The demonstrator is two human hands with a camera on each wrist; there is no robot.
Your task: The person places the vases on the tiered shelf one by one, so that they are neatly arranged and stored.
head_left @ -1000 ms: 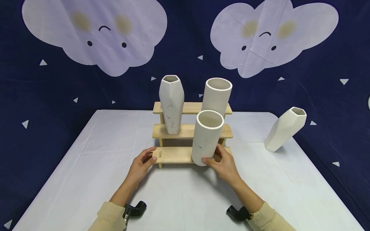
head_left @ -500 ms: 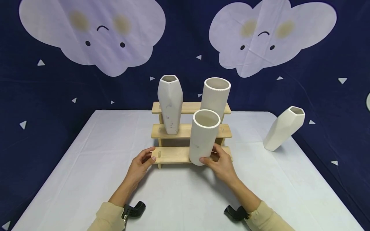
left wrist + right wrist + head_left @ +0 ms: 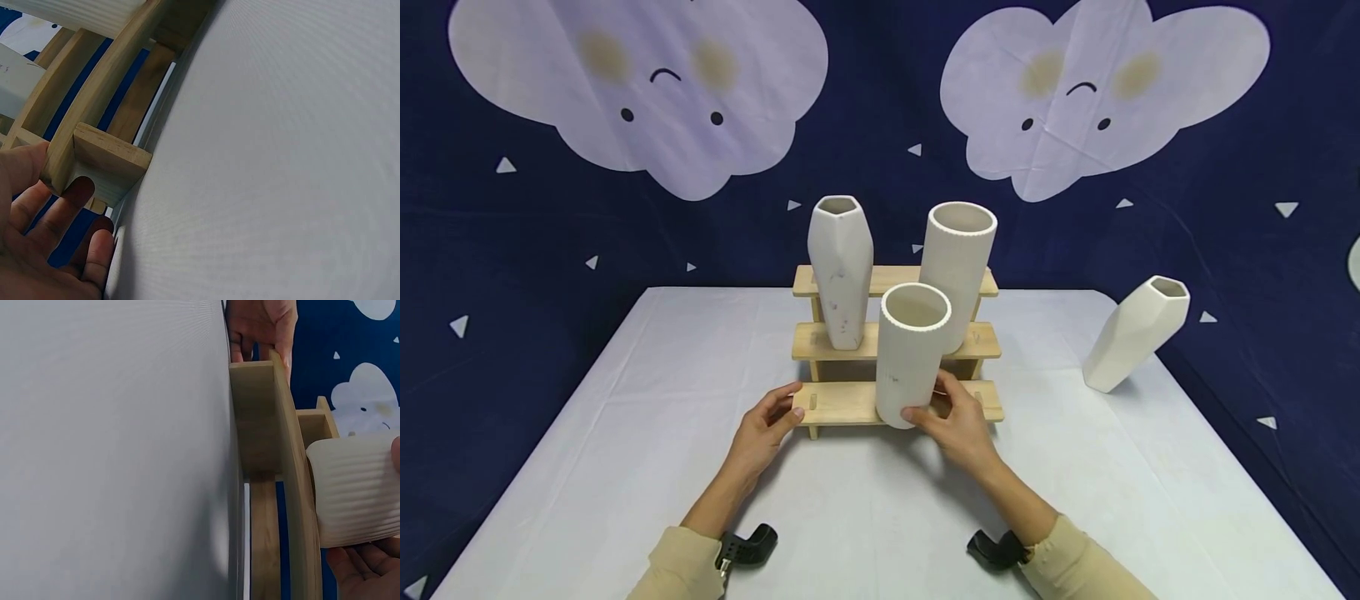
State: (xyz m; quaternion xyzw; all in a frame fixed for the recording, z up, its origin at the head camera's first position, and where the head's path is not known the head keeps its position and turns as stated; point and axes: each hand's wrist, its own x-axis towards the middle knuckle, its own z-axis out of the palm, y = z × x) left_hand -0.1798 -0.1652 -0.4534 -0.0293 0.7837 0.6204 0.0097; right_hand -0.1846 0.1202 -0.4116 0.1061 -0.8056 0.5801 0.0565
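Observation:
A three-tier wooden display stand point(image 3: 838, 402) stands on the table. My left hand point(image 3: 760, 429) pinches the left end of its lowest tier; the left wrist view shows the thumb at the board's edge point(image 3: 59, 156) and fingers under it. Low on a white ribbed cylindrical vase point(image 3: 904, 358), my right hand point(image 3: 958, 425) grips with thumb in front and fingers at the right side. That vase is upright on the lowest tier, near its middle; in the right wrist view the vase's base point(image 3: 344, 494) is right at the board.
A white faceted vase point(image 3: 842, 275) occupies the middle tier's left side. Another ribbed cylindrical vase point(image 3: 958, 258) is behind the held one, on the right of the middle tier. Off to the right, a second faceted vase point(image 3: 1138, 333) stands on the white-covered table point(image 3: 685, 367).
My right hand has shifted the cylindrical vase leftward along the lowest tier, uncovering more of the vase behind. The left hand stays on the stand's end.

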